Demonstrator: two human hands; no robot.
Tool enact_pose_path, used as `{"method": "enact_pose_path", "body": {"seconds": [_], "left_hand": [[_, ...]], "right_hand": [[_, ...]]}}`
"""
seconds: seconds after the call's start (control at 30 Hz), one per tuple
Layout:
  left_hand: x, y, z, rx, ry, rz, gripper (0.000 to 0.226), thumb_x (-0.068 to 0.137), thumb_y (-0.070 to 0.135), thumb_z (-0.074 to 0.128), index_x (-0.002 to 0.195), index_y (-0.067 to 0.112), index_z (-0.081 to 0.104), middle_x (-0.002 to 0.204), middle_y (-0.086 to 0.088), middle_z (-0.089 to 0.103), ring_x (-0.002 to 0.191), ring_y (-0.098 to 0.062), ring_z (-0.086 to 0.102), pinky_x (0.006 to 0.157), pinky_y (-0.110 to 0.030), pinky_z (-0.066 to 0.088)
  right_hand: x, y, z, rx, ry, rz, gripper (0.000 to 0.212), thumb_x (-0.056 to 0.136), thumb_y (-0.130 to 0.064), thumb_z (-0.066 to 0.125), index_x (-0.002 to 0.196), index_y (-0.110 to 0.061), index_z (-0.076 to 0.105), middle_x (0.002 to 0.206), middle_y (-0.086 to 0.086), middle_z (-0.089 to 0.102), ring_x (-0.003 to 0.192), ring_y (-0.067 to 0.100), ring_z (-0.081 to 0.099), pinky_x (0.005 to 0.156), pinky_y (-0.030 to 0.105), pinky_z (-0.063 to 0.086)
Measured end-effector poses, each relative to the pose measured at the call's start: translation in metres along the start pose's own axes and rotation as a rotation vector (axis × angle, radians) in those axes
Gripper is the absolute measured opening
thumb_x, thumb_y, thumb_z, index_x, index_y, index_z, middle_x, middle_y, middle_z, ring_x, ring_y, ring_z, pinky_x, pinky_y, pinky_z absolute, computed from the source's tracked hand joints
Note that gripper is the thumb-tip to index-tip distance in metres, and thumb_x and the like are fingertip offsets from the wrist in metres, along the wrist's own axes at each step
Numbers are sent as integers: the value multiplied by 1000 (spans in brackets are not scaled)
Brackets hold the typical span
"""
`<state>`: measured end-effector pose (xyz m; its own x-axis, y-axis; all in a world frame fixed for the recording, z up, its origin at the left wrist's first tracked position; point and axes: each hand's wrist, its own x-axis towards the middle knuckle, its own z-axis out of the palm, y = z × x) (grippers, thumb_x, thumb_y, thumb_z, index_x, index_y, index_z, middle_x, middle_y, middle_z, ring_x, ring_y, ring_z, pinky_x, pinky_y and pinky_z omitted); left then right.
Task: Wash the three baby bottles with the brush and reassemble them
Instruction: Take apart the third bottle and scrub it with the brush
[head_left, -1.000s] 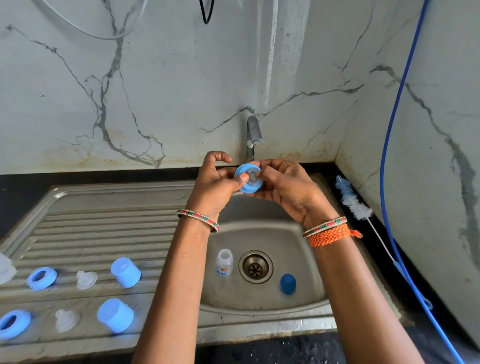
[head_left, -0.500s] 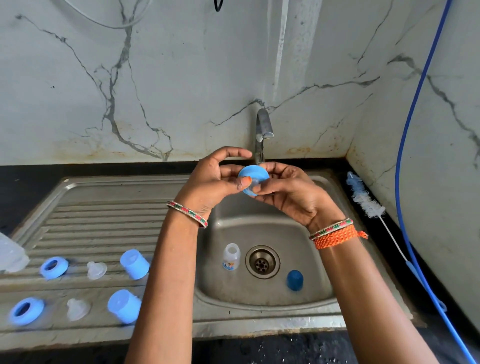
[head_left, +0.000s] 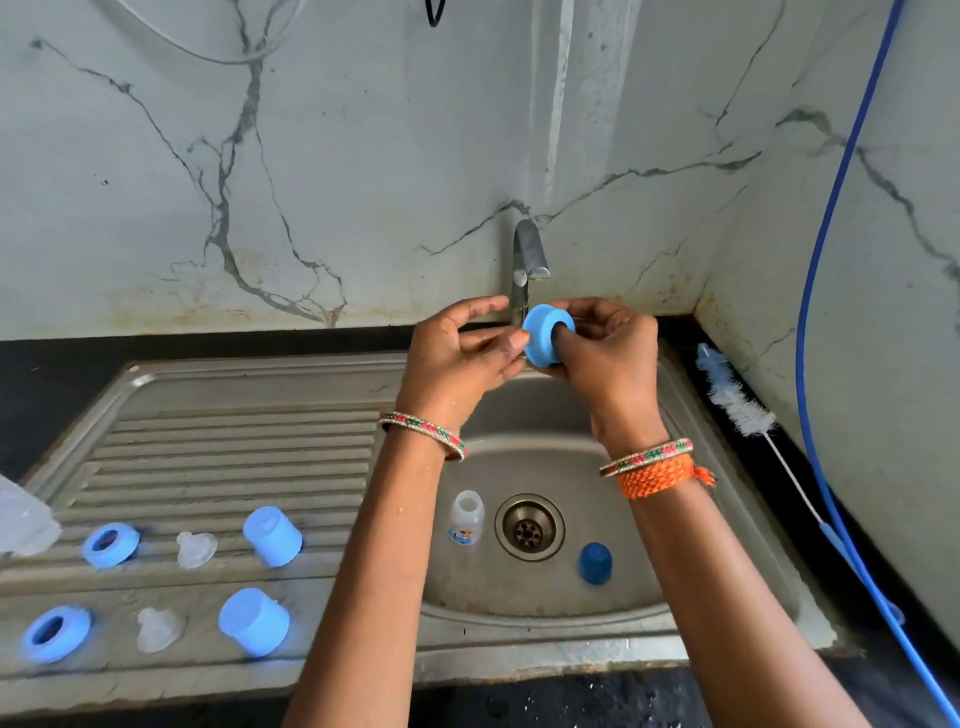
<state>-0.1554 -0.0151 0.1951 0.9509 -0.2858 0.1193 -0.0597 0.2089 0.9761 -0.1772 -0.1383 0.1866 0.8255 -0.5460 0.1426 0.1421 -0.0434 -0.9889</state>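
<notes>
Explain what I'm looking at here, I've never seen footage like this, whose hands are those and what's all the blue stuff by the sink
There is no machine here. A person wears a camera on the head, so the single picture looks down at their own two hands over a steel sink with a tap.

The left hand and right hand together hold a blue screw ring from a baby bottle; a right finger pokes through its hole.

In the basin stand a small clear bottle and a dark blue cap. On the ribbed draining board lie two blue rings, two clear teats and two light blue caps. A bottle brush lies on the counter to the right.
</notes>
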Motion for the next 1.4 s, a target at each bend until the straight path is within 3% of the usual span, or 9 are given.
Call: {"method": "enact_pose_path", "body": {"seconds": [0.13,0.27,0.37,0.67,0.87,1.07,1.2,1.33,1.4], "left_hand": [[8,-19,0,1,-71,-91,30,86,3,62,116,4,58,89,-7,66,75,-9,65,71,-25,58],[8,-32,-8,-83,-172,-91,24,88,-7,52,100,12,60,82,2,70,74,-4,66,69,-18,54],[11,-41,-9,26,-124,-35,23,85,-11,55,89,11,62,72,7,71,71,-4,65,72,-19,55],[21,-50,-20,-321,-102,-420,25,90,-13,42,81,4,57,58,0,66,52,-5,60,52,-14,50],[23,-80,-29,-292,-137,-318,32,93,-13,37,99,9,60,79,5,71,74,-4,67,69,-18,55],[25,-113,-29,-90,25,-279,22,88,-5,55,98,13,63,87,2,70,81,-10,67,69,-23,56],[24,-120,-31,-108,92,-320,20,88,-6,55,106,-4,63,80,1,74,77,-12,70,77,-28,58],[20,-116,-18,100,158,-144,15,84,-1,65,90,12,68,85,-6,71,78,-15,69,78,-33,58],[18,-118,-14,164,220,-46,11,81,0,69,87,10,69,82,-8,71,76,-17,68,75,-36,59]], "right_hand": [[-6,12,-3,-48,9,13,23,81,4,63,77,-19,66,81,6,69,79,22,69,57,24,56],[-8,20,-3,-75,12,31,15,79,1,64,84,-13,65,85,7,68,84,24,68,60,27,58],[-9,23,-3,-79,16,35,17,79,1,65,81,-15,64,84,6,68,83,24,68,61,28,59],[1,41,-9,258,-357,238,18,85,9,57,90,-7,65,83,9,70,76,17,67,76,29,55],[11,63,6,137,-219,281,19,87,8,54,86,-10,62,88,13,65,84,25,61,84,42,53],[10,83,12,-107,-140,184,25,76,14,55,85,-8,65,80,2,67,72,10,61,64,20,53],[9,89,7,-74,-160,256,33,81,12,56,81,-20,66,83,-2,69,78,10,65,74,25,56],[12,91,5,-106,-71,256,32,83,8,58,79,-23,63,81,-4,66,78,10,64,73,24,54],[13,91,6,-132,-44,236,34,81,7,60,74,-26,62,77,-6,65,74,8,63,73,26,55]]}}
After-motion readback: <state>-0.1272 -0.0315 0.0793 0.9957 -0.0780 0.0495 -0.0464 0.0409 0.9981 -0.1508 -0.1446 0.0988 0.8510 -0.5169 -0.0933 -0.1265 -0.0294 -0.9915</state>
